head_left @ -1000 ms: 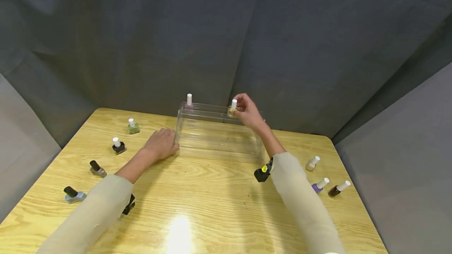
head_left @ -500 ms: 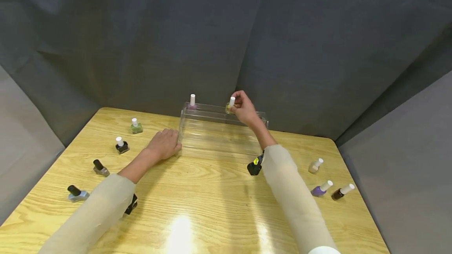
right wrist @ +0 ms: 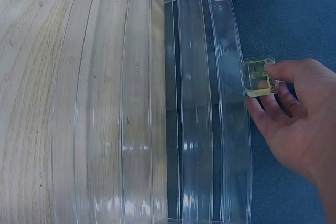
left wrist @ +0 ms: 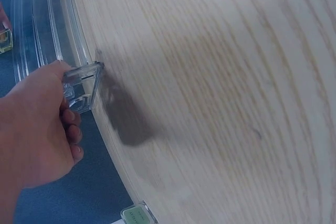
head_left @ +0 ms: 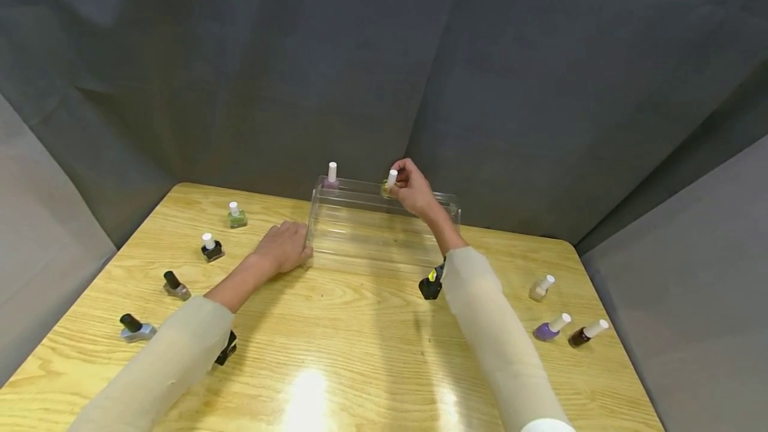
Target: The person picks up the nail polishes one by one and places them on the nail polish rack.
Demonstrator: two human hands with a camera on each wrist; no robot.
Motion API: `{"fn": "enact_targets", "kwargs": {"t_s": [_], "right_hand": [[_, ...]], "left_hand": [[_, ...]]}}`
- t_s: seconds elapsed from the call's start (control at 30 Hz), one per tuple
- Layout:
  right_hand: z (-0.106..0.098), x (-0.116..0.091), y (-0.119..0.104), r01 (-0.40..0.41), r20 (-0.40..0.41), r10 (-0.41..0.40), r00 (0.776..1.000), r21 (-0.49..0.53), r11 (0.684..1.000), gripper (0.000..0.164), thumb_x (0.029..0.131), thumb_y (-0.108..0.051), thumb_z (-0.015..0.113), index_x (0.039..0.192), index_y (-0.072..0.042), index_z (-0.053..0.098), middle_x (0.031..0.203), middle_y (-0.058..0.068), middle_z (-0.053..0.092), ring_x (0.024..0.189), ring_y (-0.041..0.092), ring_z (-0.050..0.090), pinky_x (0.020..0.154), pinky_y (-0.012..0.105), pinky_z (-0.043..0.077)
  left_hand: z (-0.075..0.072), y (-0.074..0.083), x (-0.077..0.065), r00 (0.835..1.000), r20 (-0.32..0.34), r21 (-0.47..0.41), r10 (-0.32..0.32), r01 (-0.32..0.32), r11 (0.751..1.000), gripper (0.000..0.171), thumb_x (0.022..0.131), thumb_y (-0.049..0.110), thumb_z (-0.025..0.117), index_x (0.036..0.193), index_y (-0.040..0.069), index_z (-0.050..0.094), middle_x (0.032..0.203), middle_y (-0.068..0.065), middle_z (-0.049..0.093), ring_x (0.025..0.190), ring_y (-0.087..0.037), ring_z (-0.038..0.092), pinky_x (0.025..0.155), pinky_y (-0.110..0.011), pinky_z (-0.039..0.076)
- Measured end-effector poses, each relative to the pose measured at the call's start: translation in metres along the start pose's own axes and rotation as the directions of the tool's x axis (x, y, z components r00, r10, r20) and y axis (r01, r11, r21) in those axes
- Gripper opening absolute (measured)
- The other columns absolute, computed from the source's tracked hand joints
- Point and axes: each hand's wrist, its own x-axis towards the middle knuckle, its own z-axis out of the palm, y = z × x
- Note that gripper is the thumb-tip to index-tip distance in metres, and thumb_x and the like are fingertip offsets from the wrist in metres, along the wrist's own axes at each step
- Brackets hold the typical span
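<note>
A clear stepped display rack (head_left: 375, 239) stands at the back of the table. My left hand (head_left: 282, 247) grips its left end, with thumb and curled fingers at the side panel in the left wrist view. My right hand (head_left: 415, 191) pinches a nail polish bottle (right wrist: 259, 80) of pale yellow, white cap up, at the rack's top tier. In the right wrist view the thumb lies on one side of that bottle and fingers on the other; its base is at the tier's edge. A mauve nail polish bottle (head_left: 332, 179) stands at the top tier's left end.
On the left stand nail polish bottles: green (head_left: 237, 219), black (head_left: 213, 251), greyish (head_left: 177, 289) and light blue (head_left: 138, 332). On the right are beige (head_left: 538, 291), purple (head_left: 547, 331) and dark (head_left: 579, 337) ones. A dark curtain (head_left: 300, 72) hangs behind the table.
My right hand has shifted left along the top tier with the yellow bottle, closer to the mauve one. The left hand keeps its hold on the rack. The head view has turned slightly.
</note>
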Motion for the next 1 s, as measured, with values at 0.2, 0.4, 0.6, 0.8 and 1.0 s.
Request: {"fn": "enact_targets", "kwargs": {"t_s": [0.2,0.4,0.6,0.8,1.0], "right_hand": [[-0.001,0.002,0.000,0.006,-0.017,-0.006,1.000,-0.030,1.000,0.035,0.081,0.007,0.062,0.108,-0.008,0.045,0.095,0.011,0.052,0.079,0.018,0.049,0.067,0.029,0.041],[0.000,0.000,0.003,-0.005,0.003,0.005,1.000,-0.055,0.998,0.034,0.081,0.009,0.058,0.108,-0.007,0.045,0.094,0.014,0.051,0.079,0.020,0.050,0.068,0.031,0.044],[0.002,-0.003,0.008,-0.009,0.029,0.012,1.000,-0.083,0.997,0.034,0.082,0.008,0.060,0.107,-0.007,0.044,0.097,0.014,0.051,0.082,0.022,0.050,0.070,0.033,0.044],[0.004,-0.004,0.010,0.006,0.041,-0.001,0.999,-0.133,0.991,0.033,0.082,0.006,0.061,0.107,-0.007,0.044,0.099,0.013,0.051,0.085,0.022,0.051,0.071,0.034,0.044],[0.004,-0.005,0.009,-0.012,0.050,0.018,0.999,-0.129,0.992,0.030,0.084,0.004,0.059,0.107,-0.008,0.044,0.100,0.014,0.053,0.087,0.022,0.054,0.069,0.035,0.046]], "left_hand": [[-0.001,0.002,0.000,1.000,-0.014,-0.001,0.011,-0.011,1.000,0.030,0.091,0.031,0.047,0.102,0.003,0.048,0.100,-0.013,0.053,0.101,-0.031,0.047,0.083,-0.049,0.037],[-0.001,0.002,0.000,1.000,-0.020,-0.001,0.016,-0.016,1.000,0.030,0.090,0.030,0.046,0.101,0.002,0.049,0.098,-0.012,0.052,0.099,-0.031,0.047,0.083,-0.049,0.037],[0.001,0.002,-0.002,1.000,-0.019,-0.002,0.013,-0.013,1.000,0.026,0.090,0.030,0.046,0.096,0.005,0.048,0.092,-0.010,0.051,0.094,-0.029,0.047,0.080,-0.047,0.038],[-0.001,0.003,-0.004,1.000,-0.015,0.001,0.010,-0.010,1.000,0.027,0.091,0.030,0.046,0.098,0.004,0.048,0.095,-0.011,0.052,0.097,-0.030,0.047,0.080,-0.047,0.038],[-0.001,0.001,-0.003,1.000,-0.021,0.006,0.017,-0.016,1.000,0.023,0.090,0.030,0.046,0.093,0.007,0.047,0.088,-0.008,0.049,0.091,-0.028,0.047,0.076,-0.046,0.038]]}}
